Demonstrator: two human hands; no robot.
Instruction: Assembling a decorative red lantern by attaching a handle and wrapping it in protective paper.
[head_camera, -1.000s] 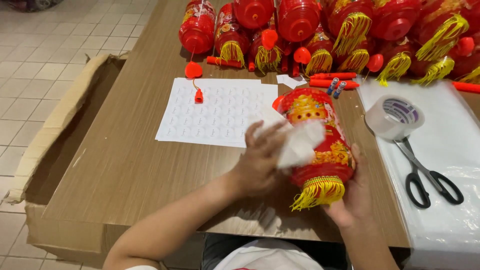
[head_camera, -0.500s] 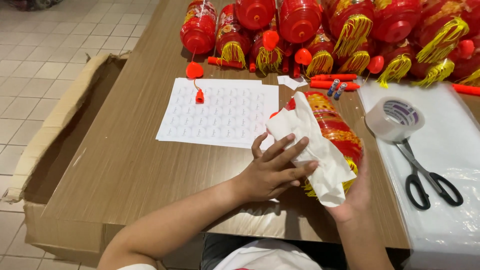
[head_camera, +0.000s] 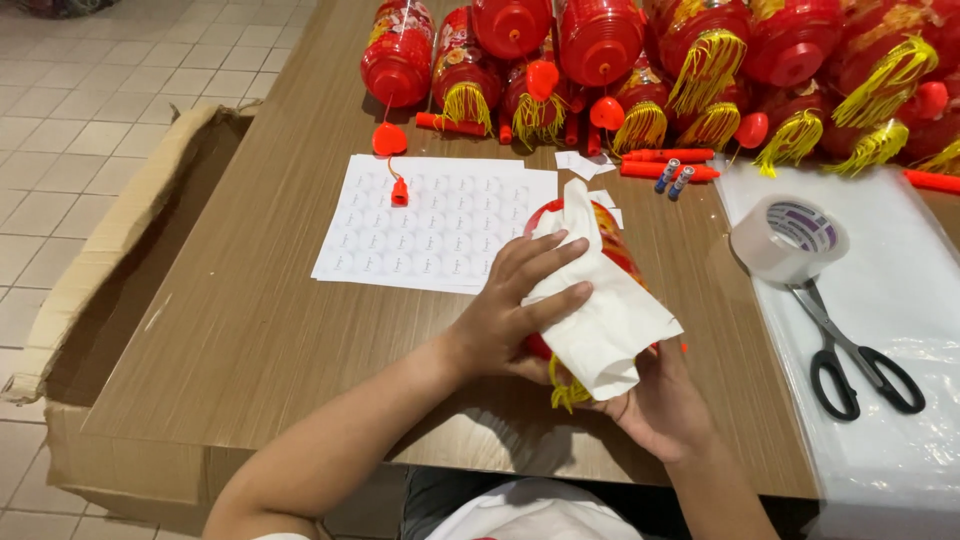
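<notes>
The left hand (head_camera: 515, 310) lies flat with fingers spread over a white cloth (head_camera: 600, 320), pressing it against a red lantern (head_camera: 612, 245) that rests near the front edge of the wooden table (head_camera: 250, 330). The left forearm reaches in from the lower left. The right hand (head_camera: 660, 405) cups the lantern's near end from below, palm up, fingers closed around it; both hands sit close together, clamped on the lantern. The cloth covers most of the lantern, so only a red strip at the far end and some yellow tassel (head_camera: 568, 392) at the near end show. The right fingertips are hidden beneath the cloth. Just right lie a tape roll (head_camera: 788, 238) and black-handled scissors (head_camera: 850, 355) on clear plastic sheeting (head_camera: 900, 290). A white sticker sheet (head_camera: 440, 225) lies behind the hands, and more red lanterns (head_camera: 600, 40) crowd the far edge, cut off by the frame.
</notes>
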